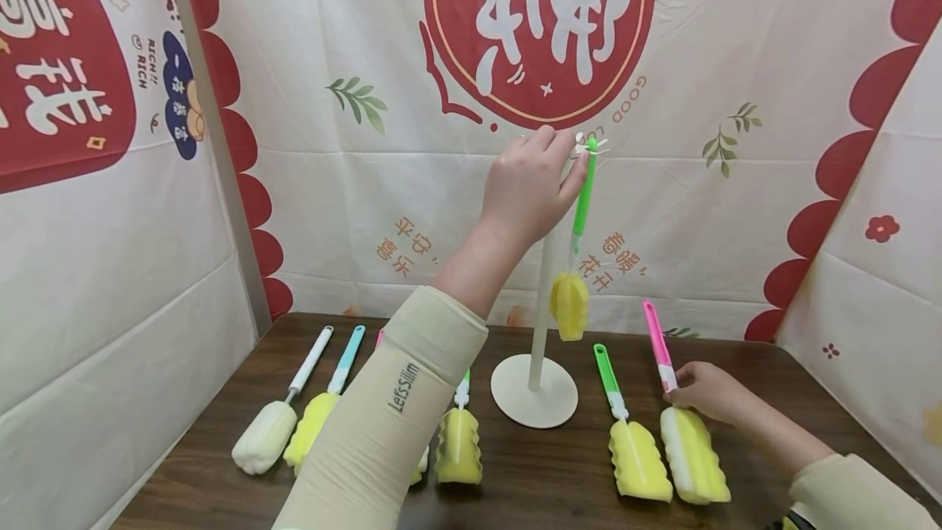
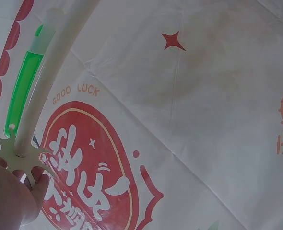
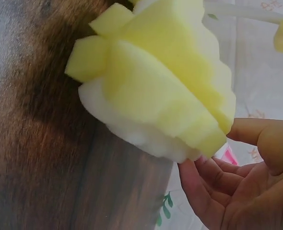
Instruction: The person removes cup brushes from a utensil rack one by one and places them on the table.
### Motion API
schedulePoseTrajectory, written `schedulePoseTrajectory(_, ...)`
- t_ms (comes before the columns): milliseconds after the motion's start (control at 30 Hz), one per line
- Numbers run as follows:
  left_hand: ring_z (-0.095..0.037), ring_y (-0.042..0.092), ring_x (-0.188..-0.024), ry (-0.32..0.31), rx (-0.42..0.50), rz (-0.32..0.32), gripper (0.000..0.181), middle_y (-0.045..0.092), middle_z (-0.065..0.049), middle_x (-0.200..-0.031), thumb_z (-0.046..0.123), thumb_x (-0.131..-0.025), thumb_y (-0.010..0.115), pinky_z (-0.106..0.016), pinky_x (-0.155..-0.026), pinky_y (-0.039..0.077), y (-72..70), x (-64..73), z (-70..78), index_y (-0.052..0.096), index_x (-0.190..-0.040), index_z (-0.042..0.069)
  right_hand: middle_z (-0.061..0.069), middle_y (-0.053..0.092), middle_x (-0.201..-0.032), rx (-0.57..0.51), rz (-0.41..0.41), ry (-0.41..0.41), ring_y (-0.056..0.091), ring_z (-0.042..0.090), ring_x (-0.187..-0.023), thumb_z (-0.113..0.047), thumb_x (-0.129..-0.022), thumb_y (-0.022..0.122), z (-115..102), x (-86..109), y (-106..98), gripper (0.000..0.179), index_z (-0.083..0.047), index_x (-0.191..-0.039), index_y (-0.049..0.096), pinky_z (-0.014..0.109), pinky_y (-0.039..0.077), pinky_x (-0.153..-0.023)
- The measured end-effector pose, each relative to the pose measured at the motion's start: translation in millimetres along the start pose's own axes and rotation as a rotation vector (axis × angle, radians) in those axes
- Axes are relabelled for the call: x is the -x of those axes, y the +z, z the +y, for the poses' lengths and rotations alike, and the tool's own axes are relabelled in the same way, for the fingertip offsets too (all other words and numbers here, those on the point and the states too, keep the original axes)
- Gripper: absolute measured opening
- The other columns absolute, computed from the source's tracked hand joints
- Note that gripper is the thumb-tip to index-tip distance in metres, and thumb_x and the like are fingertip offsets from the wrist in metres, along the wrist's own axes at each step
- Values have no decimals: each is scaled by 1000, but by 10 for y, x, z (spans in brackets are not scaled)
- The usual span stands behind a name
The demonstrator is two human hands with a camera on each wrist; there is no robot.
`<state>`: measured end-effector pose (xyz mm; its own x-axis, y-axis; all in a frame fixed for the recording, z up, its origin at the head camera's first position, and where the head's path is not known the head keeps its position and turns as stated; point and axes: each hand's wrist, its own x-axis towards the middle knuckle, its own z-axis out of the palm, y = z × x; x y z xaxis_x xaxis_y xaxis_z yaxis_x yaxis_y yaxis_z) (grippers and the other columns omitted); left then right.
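A white stand with a round base rises from the table, its hooked top spreading into several prongs. My left hand grips that top at its prongs. From one hook hangs a green-handled sponge brush, head down, close to the post. At the right, my right hand pinches a pink-handled sponge brush near the neck, just above its yellow and white head. The right wrist view has this sponge head in front of the fingers, hiding part of the grip.
Beside the pink brush lies another green-handled brush. Left of the base are a white brush, a blue-handled one and a green-handled one; my left sleeve partly covers others. Printed cloth hangs behind the dark table.
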<state>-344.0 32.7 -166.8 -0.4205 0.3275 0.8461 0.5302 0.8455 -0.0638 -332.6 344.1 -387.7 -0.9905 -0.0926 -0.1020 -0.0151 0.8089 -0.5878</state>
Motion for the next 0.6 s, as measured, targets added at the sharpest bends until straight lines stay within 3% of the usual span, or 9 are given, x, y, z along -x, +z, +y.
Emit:
schedulePoseTrajectory(333, -10, 61, -92, -1, 3, 0, 39, 65, 4, -107, 43, -101, 42, -13, -84, 42, 3, 2, -4, 61, -123, 16, 9, 54, -76, 49, -15, -15, 56, 17, -54, -12, -81, 70, -4, -46, 68, 32, 12, -97, 55, 35, 51, -47)
schedulePoseTrajectory(600, -11, 61, -93, 2, 0, 3, 39, 65, 4, -106, 43, -101, 42, -13, -85, 42, 6, 4, -5, 61, -122, 16, 9, 52, -75, 73, -41, 21, 54, 18, -54, -12, -81, 70, 3, -72, 105, 28, 8, -92, 55, 33, 51, -47)
